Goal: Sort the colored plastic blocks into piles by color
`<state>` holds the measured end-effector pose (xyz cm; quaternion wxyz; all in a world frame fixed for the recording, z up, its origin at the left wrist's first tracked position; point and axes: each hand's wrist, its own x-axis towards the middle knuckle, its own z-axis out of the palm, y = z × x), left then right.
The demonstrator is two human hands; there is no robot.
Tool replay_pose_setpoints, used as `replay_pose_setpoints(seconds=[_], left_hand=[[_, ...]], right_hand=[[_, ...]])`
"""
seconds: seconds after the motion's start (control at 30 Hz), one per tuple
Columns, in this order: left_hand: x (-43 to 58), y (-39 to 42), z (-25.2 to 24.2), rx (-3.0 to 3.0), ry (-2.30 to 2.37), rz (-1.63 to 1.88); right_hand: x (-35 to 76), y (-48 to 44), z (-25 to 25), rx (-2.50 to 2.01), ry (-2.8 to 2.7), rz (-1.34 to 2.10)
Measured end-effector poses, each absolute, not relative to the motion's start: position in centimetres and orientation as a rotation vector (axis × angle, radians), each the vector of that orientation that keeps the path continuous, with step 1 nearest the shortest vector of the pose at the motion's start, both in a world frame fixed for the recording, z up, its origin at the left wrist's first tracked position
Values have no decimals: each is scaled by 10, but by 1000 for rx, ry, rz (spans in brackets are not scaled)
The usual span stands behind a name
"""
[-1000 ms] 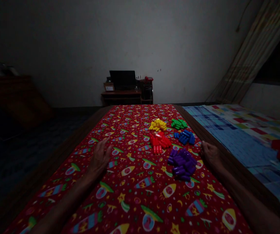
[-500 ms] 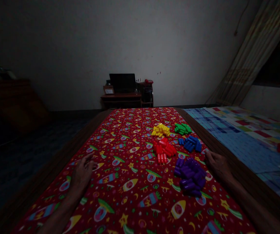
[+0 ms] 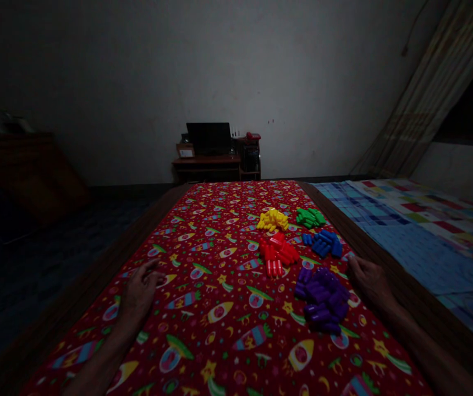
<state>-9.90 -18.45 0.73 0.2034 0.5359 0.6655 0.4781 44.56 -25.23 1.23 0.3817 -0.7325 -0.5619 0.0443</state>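
Note:
My left hand (image 3: 139, 289) rests on the red patterned cloth (image 3: 215, 363), its fingers loosely bent, slightly apart and holding nothing. On the right, my right hand (image 3: 370, 278) lies on the cloth with its fingers curled together, and I see nothing in them. Closest to it are a pile of purple plastic cylinders (image 3: 323, 300) and a pile of blue ones (image 3: 325, 243). Red cylinders (image 3: 278, 254) form a heap left of the blue, with several lined up at its front. Behind are yellow pieces (image 3: 273, 219) and green pieces (image 3: 311, 218). Neither hand touches a pile.
The cloth covers a long surface with dark brown edges (image 3: 339, 217). At the far end stands a small desk (image 3: 207, 160) with a black screen (image 3: 208, 137). A bed with a blue checked cover (image 3: 393, 242) lies to the right, and a wooden cabinet (image 3: 26, 176) to the left.
The camera view has shifted very slightly. Both hands and all the coloured piles stay where they were.

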Motion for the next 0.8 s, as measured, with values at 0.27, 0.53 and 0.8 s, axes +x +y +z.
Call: replay_pose_setpoints(seconds=[0.27,0.53,0.8], left_hand=[[-95,-188,12,1464,1869,1320],[-94,-191,14,1478,1913,1278],[-97,-188,10,1507,1915,1290]], right_hand=[[444,-254,13,-1860,-1437,122],[442,-255,15,-1838,-1426,131],[443,-254,14,-1847,-1437,106]])
